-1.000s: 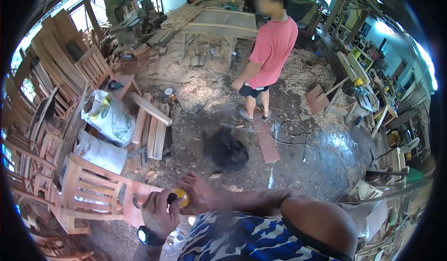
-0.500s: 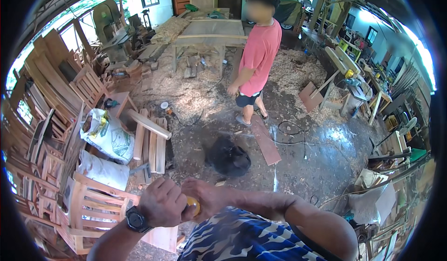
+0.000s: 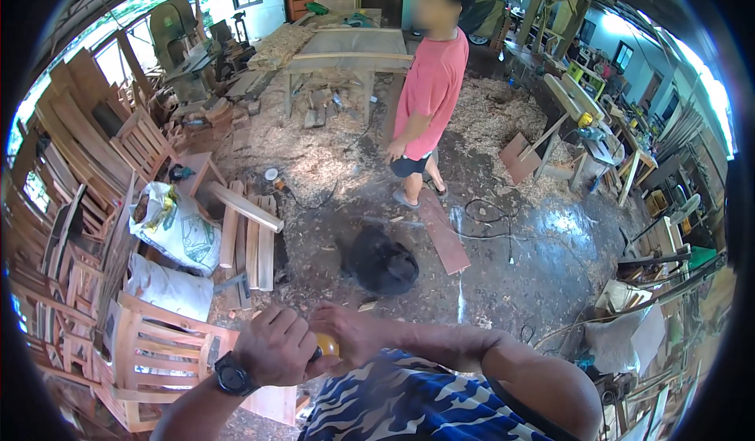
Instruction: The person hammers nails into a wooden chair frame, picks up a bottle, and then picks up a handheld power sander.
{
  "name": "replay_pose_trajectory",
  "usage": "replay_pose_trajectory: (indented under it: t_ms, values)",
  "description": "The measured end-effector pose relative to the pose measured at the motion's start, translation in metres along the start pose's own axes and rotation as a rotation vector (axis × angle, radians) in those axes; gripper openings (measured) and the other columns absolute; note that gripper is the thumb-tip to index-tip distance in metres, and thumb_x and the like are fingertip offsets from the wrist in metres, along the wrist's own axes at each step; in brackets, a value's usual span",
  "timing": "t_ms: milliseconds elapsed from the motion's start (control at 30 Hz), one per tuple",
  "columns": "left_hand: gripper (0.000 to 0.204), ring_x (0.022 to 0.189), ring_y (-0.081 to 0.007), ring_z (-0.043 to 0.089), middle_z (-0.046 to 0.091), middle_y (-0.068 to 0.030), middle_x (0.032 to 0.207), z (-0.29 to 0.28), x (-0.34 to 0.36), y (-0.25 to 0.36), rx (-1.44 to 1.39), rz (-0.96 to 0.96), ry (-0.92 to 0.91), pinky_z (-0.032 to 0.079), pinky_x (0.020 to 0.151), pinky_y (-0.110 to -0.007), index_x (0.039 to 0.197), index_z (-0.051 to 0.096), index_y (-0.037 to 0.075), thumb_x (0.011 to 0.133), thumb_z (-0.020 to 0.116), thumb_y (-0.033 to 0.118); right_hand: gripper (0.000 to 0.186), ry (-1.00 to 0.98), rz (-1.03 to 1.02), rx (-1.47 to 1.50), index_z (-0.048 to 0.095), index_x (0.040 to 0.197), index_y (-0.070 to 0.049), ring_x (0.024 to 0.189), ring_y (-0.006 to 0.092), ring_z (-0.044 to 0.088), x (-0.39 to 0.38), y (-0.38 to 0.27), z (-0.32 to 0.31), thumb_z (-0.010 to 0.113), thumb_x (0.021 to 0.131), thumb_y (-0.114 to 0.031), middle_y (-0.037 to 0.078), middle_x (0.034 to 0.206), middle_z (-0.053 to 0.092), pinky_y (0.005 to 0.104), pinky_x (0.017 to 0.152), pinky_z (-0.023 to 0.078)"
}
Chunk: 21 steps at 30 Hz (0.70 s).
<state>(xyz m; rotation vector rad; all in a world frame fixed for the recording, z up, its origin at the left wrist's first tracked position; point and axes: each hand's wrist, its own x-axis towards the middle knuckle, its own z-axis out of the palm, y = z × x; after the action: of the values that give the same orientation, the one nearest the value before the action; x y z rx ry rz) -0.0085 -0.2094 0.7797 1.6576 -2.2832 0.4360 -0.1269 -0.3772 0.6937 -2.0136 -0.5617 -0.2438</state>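
My left hand (image 3: pixel 275 348), with a black watch on its wrist, is closed in front of my body. Pressed up against it is my right hand (image 3: pixel 351 334), its forearm reaching across from the right. Between the two sits a small amber-yellow rounded thing (image 3: pixel 325 345) with a dark part beside it. Both hands grip it, and the fingers cover most of it, so its kind does not show. Beyond the hands, on the floor, is a black rounded shape (image 3: pixel 383 262), too dark to name.
A slatted wooden chair (image 3: pixel 161 354) stands at the near left, beside white sacks (image 3: pixel 177 233) and cut boards (image 3: pixel 263 244). Ahead, a person in a pink shirt (image 3: pixel 432 87) stands by a reddish plank (image 3: pixel 444 233). Cables (image 3: pixel 491 213) and wood shavings lie on the floor; a worktable (image 3: pixel 350 60) stands behind.
The whole view has shifted slightly. My hands stay together on the yellow thing, with slightly more of it showing. The person in pink stands in nearly the same pose.
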Motion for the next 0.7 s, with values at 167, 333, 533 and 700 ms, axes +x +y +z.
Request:
replay_pose_trajectory:
  t_ms: [167,333,533,700]
  values:
    - [0.051,0.060,-0.0222,0.050,0.047,-0.0051,0.063,-0.002,0.010,-0.004,-0.025,0.042,-0.037,0.040,0.058,-0.038,0.060,0.048,0.012,0.094,0.065,0.045,0.045,0.031,-0.083,0.016,0.060,0.099,-0.003,0.089,0.0404,0.062,0.001,0.007,0.002,0.079,0.064,-0.023,0.017,0.089,0.062,0.0478,0.088,0.044]
    - [0.050,0.059,-0.0230,0.050,0.046,-0.0054,0.063,0.007,0.012,-0.004,-0.069,-0.038,0.016,0.040,0.057,-0.039,0.059,0.046,0.012,0.095,0.065,0.041,0.044,0.047,-0.053,0.028,0.060,0.098,-0.003,0.092,0.0392,0.064,0.004,0.005,-0.006,0.080,0.065,-0.024,0.018,0.092,0.064,0.0480,0.087,0.044]
    - [0.031,0.062,-0.0380,0.064,0.060,-0.0186,0.061,0.013,0.016,0.018,0.053,-0.765,-0.020,0.051,0.064,-0.048,0.062,0.060,0.004,0.088,0.067,0.020,0.052,0.361,0.055,-0.266,0.063,0.104,0.000,0.091,0.0368,0.066,0.006,0.020,0.013,0.083,0.065,-0.028,0.018,0.092,0.066,0.0472,0.085,0.046]
    - [0.040,0.067,-0.0295,0.060,0.058,-0.0110,0.068,0.013,0.010,0.010,0.031,-0.536,-0.030,0.047,0.066,-0.044,0.068,0.061,0.006,0.094,0.065,0.036,0.053,0.144,-0.003,-0.061,0.066,0.108,0.000,0.086,0.0392,0.067,0.004,0.027,0.001,0.084,0.063,-0.021,0.018,0.091,0.068,0.0488,0.082,0.050]
